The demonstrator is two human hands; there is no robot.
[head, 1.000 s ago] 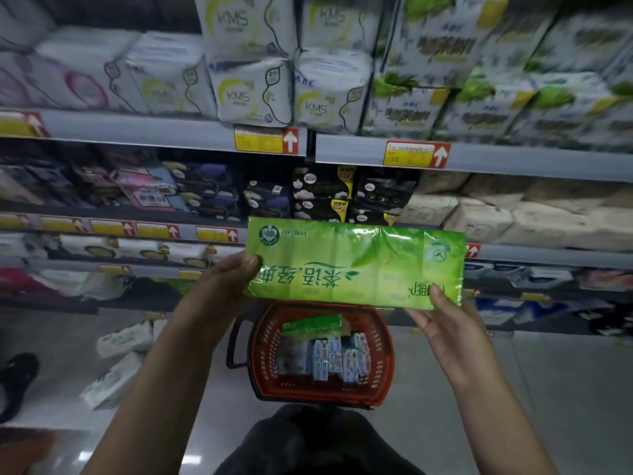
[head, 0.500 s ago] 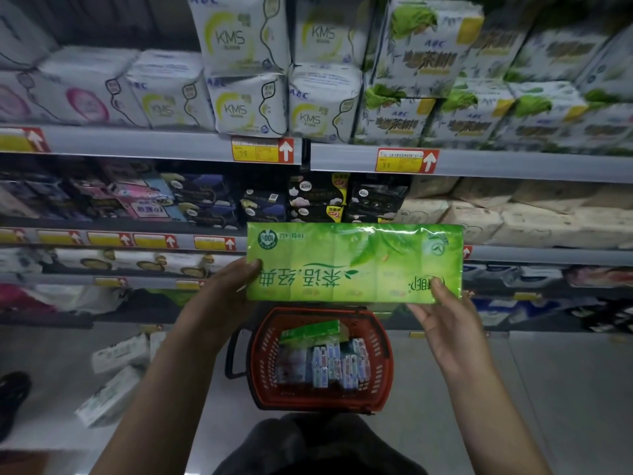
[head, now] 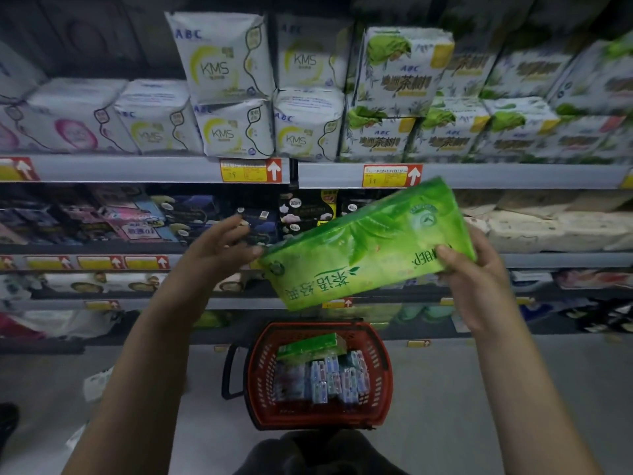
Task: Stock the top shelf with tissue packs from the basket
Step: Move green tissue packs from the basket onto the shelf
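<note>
A long green tissue pack [head: 363, 248] is tilted, its right end raised, in front of the shelves. My right hand [head: 474, 279] grips its right end, thumb on the front. My left hand [head: 219, 245] is beside the pack's lower left corner with fingers spread; only a fingertip seems to touch it. Below on the floor stands a red basket [head: 382, 365] holding another green pack [head: 308, 344] and several small blue-and-white tissue packs [head: 329, 378]. The top shelf [head: 137, 168] carries white and green packages.
White KMS packages [head: 236, 128] and green-leaf packages [head: 376, 138] fill the top shelf above its grey edge with yellow-red price tags [head: 251, 170]. Dark packages line the shelf below. Loose white packs [head: 97, 382] lie on the floor at left. A dark shoe [head: 7, 419] shows at far left.
The pack has tilted, with its right end lifted toward the top shelf. My left hand has let go of its left end and opened; my right hand still holds it.
</note>
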